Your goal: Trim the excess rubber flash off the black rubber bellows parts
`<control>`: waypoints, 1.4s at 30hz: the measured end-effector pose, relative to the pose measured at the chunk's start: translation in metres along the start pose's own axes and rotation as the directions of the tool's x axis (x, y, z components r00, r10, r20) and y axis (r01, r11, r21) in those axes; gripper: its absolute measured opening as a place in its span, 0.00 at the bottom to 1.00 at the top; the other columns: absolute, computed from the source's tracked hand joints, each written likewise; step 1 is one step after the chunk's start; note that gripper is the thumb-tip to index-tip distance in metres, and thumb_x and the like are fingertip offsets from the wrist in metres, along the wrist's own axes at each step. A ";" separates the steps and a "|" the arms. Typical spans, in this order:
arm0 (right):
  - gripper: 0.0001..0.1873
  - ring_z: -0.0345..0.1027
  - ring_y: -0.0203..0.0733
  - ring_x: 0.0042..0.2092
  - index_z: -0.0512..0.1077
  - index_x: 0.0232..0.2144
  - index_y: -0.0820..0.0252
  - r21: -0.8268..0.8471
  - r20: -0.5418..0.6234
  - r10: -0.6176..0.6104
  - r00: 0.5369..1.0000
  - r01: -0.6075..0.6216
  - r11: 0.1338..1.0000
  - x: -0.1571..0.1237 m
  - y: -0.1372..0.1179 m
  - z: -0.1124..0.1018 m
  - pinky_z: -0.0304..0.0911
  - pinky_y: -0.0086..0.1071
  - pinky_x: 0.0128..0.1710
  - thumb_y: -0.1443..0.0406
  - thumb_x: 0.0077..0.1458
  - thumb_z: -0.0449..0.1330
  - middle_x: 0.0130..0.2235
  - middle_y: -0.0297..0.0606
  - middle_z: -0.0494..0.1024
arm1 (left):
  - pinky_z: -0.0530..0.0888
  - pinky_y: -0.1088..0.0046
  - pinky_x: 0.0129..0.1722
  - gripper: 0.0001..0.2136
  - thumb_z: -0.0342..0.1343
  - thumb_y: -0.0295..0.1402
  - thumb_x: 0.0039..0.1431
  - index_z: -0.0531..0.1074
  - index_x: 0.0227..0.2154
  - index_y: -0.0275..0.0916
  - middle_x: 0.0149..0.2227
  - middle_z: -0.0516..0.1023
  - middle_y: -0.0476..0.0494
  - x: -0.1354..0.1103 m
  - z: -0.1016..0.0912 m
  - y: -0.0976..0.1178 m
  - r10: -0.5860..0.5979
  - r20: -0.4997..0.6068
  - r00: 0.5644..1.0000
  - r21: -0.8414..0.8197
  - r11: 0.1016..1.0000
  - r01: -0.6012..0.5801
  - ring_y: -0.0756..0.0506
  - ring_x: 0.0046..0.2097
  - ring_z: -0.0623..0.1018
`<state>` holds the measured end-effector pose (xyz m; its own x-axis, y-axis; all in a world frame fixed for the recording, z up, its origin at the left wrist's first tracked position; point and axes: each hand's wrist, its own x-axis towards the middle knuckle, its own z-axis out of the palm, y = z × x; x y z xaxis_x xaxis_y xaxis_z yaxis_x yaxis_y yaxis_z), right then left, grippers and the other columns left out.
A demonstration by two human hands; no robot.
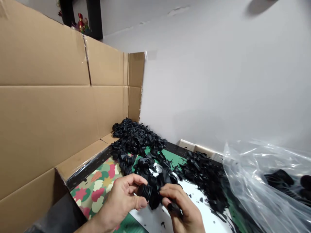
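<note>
Thumb and fingers of my left hand (121, 197) are closed round a black ribbed rubber bellows (145, 192), tilted on its side. Close to its right, my right hand (182, 204) is curled shut, with a dark handle-like piece (174, 210) showing under the fingers; its far end is hidden. Dark rubber scrap (154, 202) hangs between the two hands, and I cannot tell whether it is joined to the bellows. Just beyond the fingertips, more black ribbed pieces (145, 165) lie on the table.
Behind them rises a large heap of black ribbed pieces (136, 136). Thin black trimmings (206, 178) are piled at right on a white sheet (187, 187). A clear plastic bag (245, 174) holds black parts. Cardboard panels (60, 119) wall the left; a grey wall (218, 81) stands behind.
</note>
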<state>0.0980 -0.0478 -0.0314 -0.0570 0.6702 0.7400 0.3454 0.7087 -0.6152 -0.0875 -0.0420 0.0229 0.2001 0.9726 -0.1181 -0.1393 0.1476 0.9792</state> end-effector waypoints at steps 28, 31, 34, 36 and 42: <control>0.14 0.57 0.36 0.16 0.64 0.25 0.54 -0.674 0.075 -0.136 0.988 0.151 0.723 -0.012 -0.003 0.001 0.47 0.31 0.14 0.72 0.58 0.44 0.23 0.32 0.64 | 0.70 0.73 0.35 0.16 0.54 0.17 0.45 0.78 0.33 0.41 0.34 0.78 0.44 0.003 0.031 -0.002 0.371 0.255 0.893 0.548 0.705 -0.449 0.44 0.35 0.75; 0.10 0.56 0.36 0.16 0.61 0.24 0.53 -0.653 -0.062 -0.011 0.998 -0.032 0.756 -0.008 0.007 -0.015 0.47 0.30 0.15 0.71 0.51 0.46 0.23 0.31 0.65 | 0.70 0.74 0.34 0.08 0.62 0.23 0.46 0.77 0.31 0.39 0.33 0.78 0.43 0.000 0.029 -0.005 0.258 0.245 0.935 0.416 0.843 -0.342 0.44 0.34 0.74; 0.03 0.64 0.40 0.22 0.66 0.26 0.55 -0.480 -0.168 0.285 0.944 -0.330 0.813 -0.001 0.015 -0.040 0.56 0.29 0.20 0.65 0.50 0.53 0.24 0.33 0.70 | 0.68 0.76 0.27 0.17 0.70 0.37 0.40 0.74 0.32 0.36 0.29 0.80 0.41 0.001 0.028 -0.006 0.010 0.185 0.983 0.107 0.994 -0.030 0.49 0.26 0.72; 0.12 0.59 0.39 0.21 0.66 0.23 0.55 -0.277 -0.282 0.493 0.823 -0.562 0.780 0.003 0.014 -0.049 0.53 0.29 0.19 0.56 0.54 0.52 0.20 0.31 0.67 | 0.66 0.79 0.22 0.24 0.71 0.46 0.37 0.72 0.33 0.34 0.28 0.80 0.40 0.004 0.028 -0.008 -0.090 0.151 0.985 -0.100 0.989 0.106 0.53 0.22 0.69; 0.21 0.59 0.39 0.24 0.66 0.19 0.57 0.162 -0.138 0.663 0.736 -0.643 0.748 0.005 -0.013 -0.028 0.55 0.31 0.25 0.48 0.50 0.57 0.20 0.31 0.67 | 0.61 0.83 0.17 0.26 0.72 0.47 0.32 0.71 0.30 0.33 0.28 0.76 0.43 0.011 0.028 -0.015 -0.090 0.097 0.991 -0.322 0.940 0.117 0.51 0.25 0.74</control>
<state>0.1194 -0.0597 -0.0119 0.3161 0.9325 0.1745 0.1433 0.1349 -0.9805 -0.0557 -0.0386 0.0120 0.3050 0.9334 -0.1891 -0.4198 0.3100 0.8530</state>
